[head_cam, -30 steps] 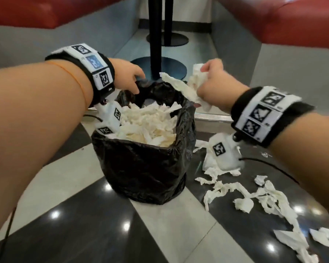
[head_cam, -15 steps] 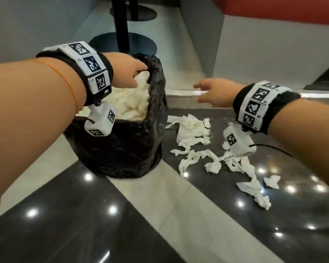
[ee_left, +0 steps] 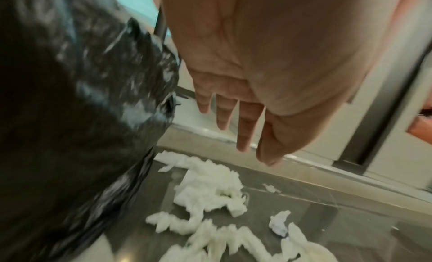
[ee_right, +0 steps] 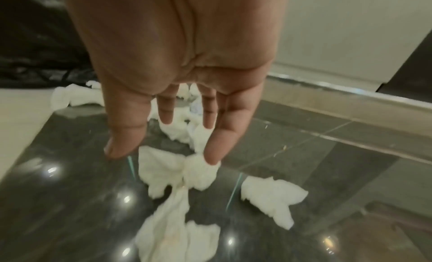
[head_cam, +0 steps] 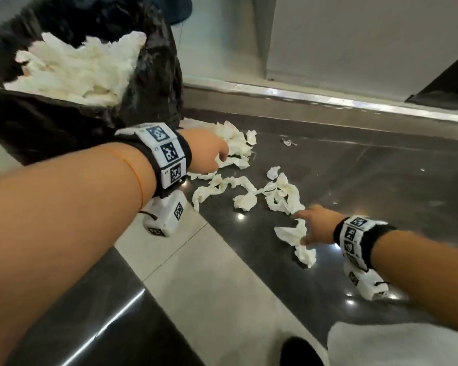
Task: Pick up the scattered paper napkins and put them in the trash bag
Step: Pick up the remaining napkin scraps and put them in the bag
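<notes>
A black trash bag (head_cam: pixel 148 83) stuffed with white napkins stands at the upper left; in the left wrist view the bag (ee_left: pixel 70 99) fills the left side. Several crumpled napkins (head_cam: pixel 275 191) lie scattered on the dark floor tile to its right. My left hand (head_cam: pixel 212 154) hovers open over the napkin heap (ee_left: pixel 210 188) beside the bag, fingers straight (ee_left: pixel 243 129). My right hand (head_cam: pixel 312 225) is open and low over a napkin (head_cam: pixel 291 233); in the right wrist view its fingertips (ee_right: pixel 210 155) reach down to that napkin (ee_right: pixel 173 171). Neither hand holds anything.
A metal threshold strip (head_cam: pixel 328 101) runs along the far side, with a grey wall panel (head_cam: pixel 354 43) behind it. Light floor tiles (head_cam: pixel 209 286) cross the glossy dark ones. A white cloth (head_cam: pixel 397 344) and a dark shoe (head_cam: pixel 299 352) show at the bottom right.
The right hand dropped its napkin wad into the bag, then swung down to the floor napkins. The left hand let go of the bag rim and came down beside the bag.
</notes>
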Available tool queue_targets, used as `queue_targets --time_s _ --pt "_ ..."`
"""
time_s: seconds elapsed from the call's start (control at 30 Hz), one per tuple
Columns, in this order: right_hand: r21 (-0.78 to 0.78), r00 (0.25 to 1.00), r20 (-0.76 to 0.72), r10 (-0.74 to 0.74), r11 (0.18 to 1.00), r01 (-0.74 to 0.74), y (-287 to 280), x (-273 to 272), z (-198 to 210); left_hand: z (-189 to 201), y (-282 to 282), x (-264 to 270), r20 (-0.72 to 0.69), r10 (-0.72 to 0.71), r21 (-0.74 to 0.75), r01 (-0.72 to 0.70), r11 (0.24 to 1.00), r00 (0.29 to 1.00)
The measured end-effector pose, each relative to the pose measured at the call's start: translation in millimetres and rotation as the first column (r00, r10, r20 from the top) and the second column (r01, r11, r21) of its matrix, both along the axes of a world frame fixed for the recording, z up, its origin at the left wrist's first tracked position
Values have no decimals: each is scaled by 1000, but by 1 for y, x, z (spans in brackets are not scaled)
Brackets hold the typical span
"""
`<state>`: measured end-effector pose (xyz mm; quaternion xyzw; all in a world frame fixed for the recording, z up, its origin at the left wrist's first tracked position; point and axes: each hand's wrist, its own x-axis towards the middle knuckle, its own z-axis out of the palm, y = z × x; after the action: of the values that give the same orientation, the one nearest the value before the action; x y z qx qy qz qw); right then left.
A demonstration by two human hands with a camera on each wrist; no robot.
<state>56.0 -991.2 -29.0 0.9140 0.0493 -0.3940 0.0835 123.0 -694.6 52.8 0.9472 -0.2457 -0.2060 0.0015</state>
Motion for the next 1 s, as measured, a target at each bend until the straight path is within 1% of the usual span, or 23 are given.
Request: queue_targets --time_s 0.13,0.17,0.23,0.3,0.33,0.37,0.4,0.43,0.47,0.5,0.53,0.57,0.6,0.63,0.67,0.73,0.77,0.8,0.83,0.9,0.93,0.97,1.0 --pt "60 997 -75 12 998 -8 -11 -5 -50 -52 -18 -16 -145 183 19 -182 983 972" --pt "69 997 -62 44 997 -40 -14 -6 -59 -64 -21 -22 -179 221 37 -218 975 959" --pt "113 985 11 171 979 -171 -16 3 -72 -82 -25 -32 -216 279 90 -265 960 936" --pt "208 972 64 228 949 -236 -15 20 -73 -92 -29 -38 -217 303 133 -279 951 928" --pt "281 977 99 188 937 -209 -15 31 -71 -93 -32 -40 -220 318 143 -292 946 922" --pt "372 985 139 98 917 -144 -14 44 -67 -93 -34 -41 -226 339 142 -314 939 913" --pt "477 986 163 -36 878 -47 -13 56 -63 -93 -36 -42 -234 368 137 -345 929 900" --pt "595 969 158 -191 801 60 -12 67 -57 -93 -38 -43 -241 396 121 -377 918 886" --pt "710 933 109 -342 684 167 -11 75 -51 -93 -40 -45 -247 414 102 -401 910 876" --pt "800 882 42 -470 545 252 -9 80 -44 -94 -43 -47 -253 418 82 -411 908 872" --pt "849 821 3 -571 435 300 -7 84 -39 -94 -45 -49 -256 409 67 -406 911 876" --pt "871 770 -4 -638 376 316 -5 89 -35 -95 -47 -51 -254 385 56 -384 922 887" --pt "874 747 28 -664 378 304 -4 93 -36 -97 -49 -53 -245 357 46 -357 933 902" --pt "841 752 88 -654 454 296 -3 97 -40 -100 -50 -56 -236 330 27 -333 942 914" --pt "770 779 133 -613 559 308 -3 98 -47 -103 -50 -57 -223 307 8 -314 950 925" --pt "562 867 144 -478 760 326 -2 98 -65 -110 -46 -59 -207 281 -5 -288 958 937" --pt "445 908 138 -395 844 299 0 95 -75 -112 -43 -59 -217 267 12 -271 963 939" --pt "353 939 141 -313 902 248 2 90 -83 -114 -41 -59 -230 260 33 -260 965 938" --pt "299 955 153 -253 933 199 3 86 -89 -118 -37 -57 -236 265 44 -262 964 935" --pt "311 973 175 -150 946 90 5 84 -92 -123 -32 -49 -238 312 27 -315 949 920" --pt "362 976 171 -136 930 66 5 87 -89 -125 -30 -45 -240 339 10 -347 938 909" --pt "425 975 149 -166 901 89 5 90 -85 -128 -30 -41 -240 359 -8 -371 928 902" --pt "507 964 126 -233 850 139 4 92 -81 -130 -31 -38 -237 372 -20 -387 922 898"
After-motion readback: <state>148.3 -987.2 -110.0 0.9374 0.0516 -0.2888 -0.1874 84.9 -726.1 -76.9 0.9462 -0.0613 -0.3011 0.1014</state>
